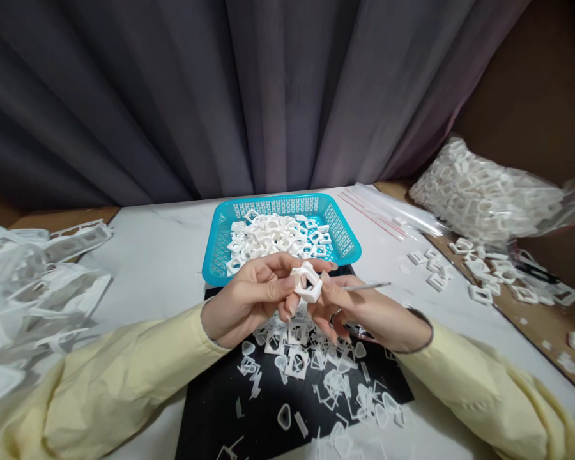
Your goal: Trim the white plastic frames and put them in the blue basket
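Note:
A small white plastic frame (308, 285) with a large opening is held up over the black mat (211, 396). My left hand (256, 291) is closed, pinching the frame between thumb and fingers. My right hand (354, 306) is closed too, its thumb and fingertips against the frame's right side. A thin metal tool (368, 286) sticks out to the right from the right hand; its working end is hidden. Just beyond the hands, a blue plastic basket (211, 246) holds a heap of similar white frames (273, 233).
White plastic scraps and offcuts (335, 383) litter the mat. Bundled white strips (43, 281) lie at the left. To the right are loose white frames (483, 275), a clear bag full of frames (489, 191) and flat zip bags (393, 207). A grey curtain (268, 96) hangs behind.

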Available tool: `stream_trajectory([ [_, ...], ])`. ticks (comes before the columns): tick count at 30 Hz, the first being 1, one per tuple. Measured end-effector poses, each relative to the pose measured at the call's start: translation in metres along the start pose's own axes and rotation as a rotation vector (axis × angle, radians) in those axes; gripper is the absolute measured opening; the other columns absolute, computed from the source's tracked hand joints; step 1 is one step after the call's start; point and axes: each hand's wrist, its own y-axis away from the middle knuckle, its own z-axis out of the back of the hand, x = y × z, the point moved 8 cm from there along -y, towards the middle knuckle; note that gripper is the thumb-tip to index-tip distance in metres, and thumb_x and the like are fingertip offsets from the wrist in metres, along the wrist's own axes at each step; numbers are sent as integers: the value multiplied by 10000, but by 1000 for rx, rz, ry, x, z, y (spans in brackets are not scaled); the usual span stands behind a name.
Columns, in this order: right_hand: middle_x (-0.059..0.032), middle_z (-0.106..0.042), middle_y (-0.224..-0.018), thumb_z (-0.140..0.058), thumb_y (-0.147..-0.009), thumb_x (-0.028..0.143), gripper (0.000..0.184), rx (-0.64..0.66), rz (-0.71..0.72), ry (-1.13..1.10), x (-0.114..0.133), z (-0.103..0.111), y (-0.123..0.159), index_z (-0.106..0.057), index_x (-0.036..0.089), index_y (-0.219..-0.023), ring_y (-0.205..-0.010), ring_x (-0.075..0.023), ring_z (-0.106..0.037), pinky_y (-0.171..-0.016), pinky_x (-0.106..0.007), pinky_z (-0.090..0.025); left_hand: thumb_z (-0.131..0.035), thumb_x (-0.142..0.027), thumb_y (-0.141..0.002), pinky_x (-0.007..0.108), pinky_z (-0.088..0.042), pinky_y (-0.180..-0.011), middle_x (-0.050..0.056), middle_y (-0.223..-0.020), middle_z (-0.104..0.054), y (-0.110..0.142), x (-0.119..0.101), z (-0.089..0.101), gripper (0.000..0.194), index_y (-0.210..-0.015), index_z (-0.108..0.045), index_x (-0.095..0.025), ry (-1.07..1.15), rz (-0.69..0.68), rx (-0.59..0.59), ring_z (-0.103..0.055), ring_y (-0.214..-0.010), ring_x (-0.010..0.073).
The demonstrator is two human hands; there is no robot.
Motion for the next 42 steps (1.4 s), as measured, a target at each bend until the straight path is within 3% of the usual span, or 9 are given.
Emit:
stream_trajectory([
  [6, 18, -484, -538, -332, -877, 629, 517, -69, -9, 37, -7, 4, -5, -504, 180, -687, -442, -85, -456, -389, -196, -288, -698, -107, -720, 51, -446, -433, 83, -960, -691, -5, 2, 12, 54, -715, -644, -112, 48, 12, -109, -480, -428, -20],
  [10, 7, -507, -569, -359, -870, 625, 505, -159, 19, 125, -3, 13, -6, -508, 184, -675, -450, -96, -470, -387, -209, -291, -703, -85, -705, 44, -458, -445, 38, -770, -667, -7, 3, 15, 42, -727, -673, -105, 23, 32, -156, -503, -460, 2],
  [15, 26, -506, -542, -231, -913, 606, 533, -492, 148, 288, 26, 52, 17, -610, 237, -982, -472, -114, -443, -451, -243, -353, -695, -138, -746, 55, -468, -431, -11, -571, -578, -5, 2, 9, 90, -824, -710, -96, -9, 65, -105, -491, -446, 21],
  [18, 17, -505, -509, -160, -929, 591, 623, -646, 198, 344, 47, 66, 39, -669, 234, -965, -457, -108, -436, -440, -242, -361, -711, -152, -736, 62, -478, -436, -16, -540, -572, -3, 2, 6, 62, -776, -711, -105, -23, 76, -94, -493, -442, 25],
  [22, -1, -609, -522, -542, -855, 479, 362, -604, 192, 458, 68, 52, 54, -707, 177, -742, -410, -88, -518, -421, -218, -429, -719, -182, -735, 89, -511, -463, -23, -527, -565, -1, 5, 3, 119, -822, -721, -101, -66, 114, -85, -512, -448, 34],
  [25, 1, -669, -563, -690, -753, 406, 230, -590, 197, 415, 76, 42, 57, -705, 201, -856, -393, -107, -572, -346, -189, -434, -710, -163, -741, 104, -520, -462, -30, -507, -579, 0, 5, 1, 116, -846, -714, -112, -94, 111, -77, -532, -444, 43],
  [32, -18, -709, -650, -727, -730, 213, 48, -538, 454, 461, 87, 26, 67, -707, 192, -768, -482, -119, -633, -401, -175, -511, -688, -136, -748, 130, -525, -435, -8, -506, -642, 2, 5, -5, 58, -797, -669, -110, -172, 99, -10, -588, -425, 73],
  [36, -35, -702, -738, -692, -751, 116, 60, -395, 645, 593, 95, 9, 72, -697, 176, -748, -605, -125, -650, -532, -207, -546, -693, -131, -744, 165, -563, -466, -1, -573, -662, 4, 5, -9, 45, -756, -654, -112, -182, 101, 7, -609, -449, 78],
  [42, -62, -680, -1016, -676, -757, 75, 105, -415, 756, 832, 101, -3, 70, -629, 152, -704, -879, -150, -617, -796, -309, -524, -691, -112, -746, 170, -577, -484, -13, -543, -662, 5, 8, -11, 49, -765, -650, -128, -141, 122, 26, -632, -470, 85],
])
